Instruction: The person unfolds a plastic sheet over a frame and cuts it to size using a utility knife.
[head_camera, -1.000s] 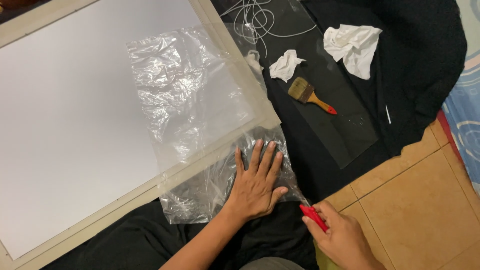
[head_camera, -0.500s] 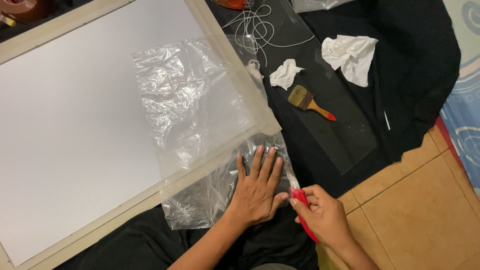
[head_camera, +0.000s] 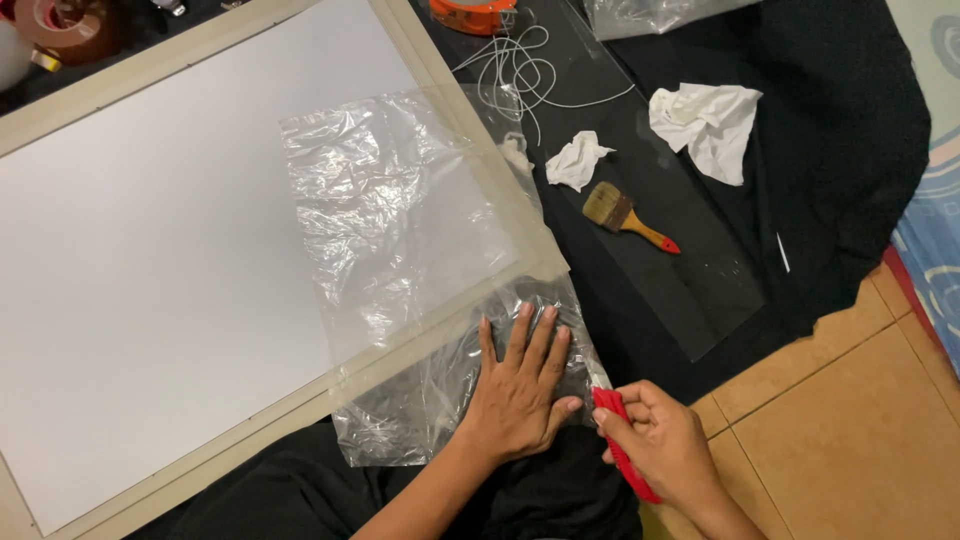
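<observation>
Lying half over the corner of the white framed panel (head_camera: 150, 260), the clear plastic sheet (head_camera: 400, 230) is pinned flat by the left hand (head_camera: 520, 395), fingers spread, apparently to steady it. The right hand (head_camera: 665, 445) clasps a red cutter (head_camera: 622, 445) at the sheet's edge. Nearby: one brush (head_camera: 625, 215), two crumpled white cloths (head_camera: 710, 125).

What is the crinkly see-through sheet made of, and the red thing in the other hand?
The clear sheet looks like thin plastic film: glossy, wrinkled, the white board visible through it. The left hand presses it flat. The red tool in the right hand seems hard, matte plastic, though mostly hidden.
</observation>
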